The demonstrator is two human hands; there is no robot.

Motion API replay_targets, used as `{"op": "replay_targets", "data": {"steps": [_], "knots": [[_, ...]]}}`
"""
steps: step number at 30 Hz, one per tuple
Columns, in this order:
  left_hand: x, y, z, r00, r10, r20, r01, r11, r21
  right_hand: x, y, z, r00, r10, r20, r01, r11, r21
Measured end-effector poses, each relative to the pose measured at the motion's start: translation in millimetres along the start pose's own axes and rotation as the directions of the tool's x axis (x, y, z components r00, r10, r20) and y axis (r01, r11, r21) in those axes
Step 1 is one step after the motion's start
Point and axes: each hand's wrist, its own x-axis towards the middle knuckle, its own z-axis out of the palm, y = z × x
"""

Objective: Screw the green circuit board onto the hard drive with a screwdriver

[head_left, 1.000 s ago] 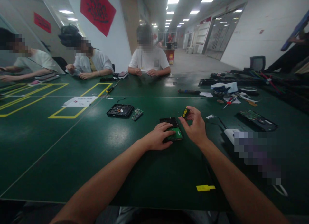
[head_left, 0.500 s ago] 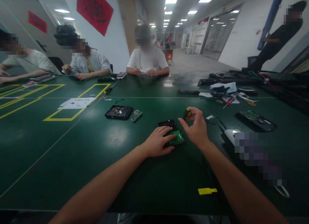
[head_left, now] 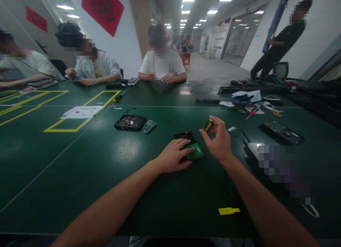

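My left hand rests over a small black device with a green circuit board. Its fingers lie across the top, and the thumb is along the near edge, holding the device against the table. A dark flat part shows just beyond the fingers, touching or joined to the device; I cannot tell which. My right hand is raised a little to the right of the device. Between its thumb and fingers is a screwdriver with a black and yellow handle; its shaft cannot be made out.
Left of the device lie an open black casing and a loose circuit board. On the right are another black casing and a white corded device. Yellow tape sticks near the front edge. Several people sit across the table.
My right hand has shifted slightly right and turned, so more of the screwdriver handle shows. The left hand stays on the device. A standing person at the far right has moved left.
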Motion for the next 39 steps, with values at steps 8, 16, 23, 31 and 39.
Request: {"op": "replay_targets", "data": {"steps": [8, 16, 23, 31, 39], "knots": [[0.4, 0.9, -0.1, 1.0, 0.003, 0.001, -0.003, 1.0, 0.021, -0.1, -1.5, -3.4, 0.998, -0.062, 0.015, 0.062, 0.998, -0.025], [-0.2, -1.2, 1.0, 1.0, 0.009, -0.005, -0.009, 1.0, 0.014, -3.1, -3.8, 1.0, 0.997, -0.07, 0.024, 0.069, 0.997, 0.047], [-0.7, -5.1, 4.2, 0.999, 0.021, -0.025, -0.021, 1.0, 0.004, 0.0, -4.4, -4.2, 0.996, -0.078, 0.032, 0.077, 0.997, 0.02], [-0.6, -4.9, 2.5, 0.998, 0.044, -0.037, -0.044, 0.999, 0.013, -1.0, -3.3, -3.6, 0.995, -0.092, 0.034, 0.089, 0.993, 0.079], [-2.1, -8.0, 4.6, 0.999, 0.048, -0.025, -0.048, 0.999, -0.013, -0.6, -8.4, -4.8, 0.991, -0.133, -0.008, 0.133, 0.991, -0.034]]}}
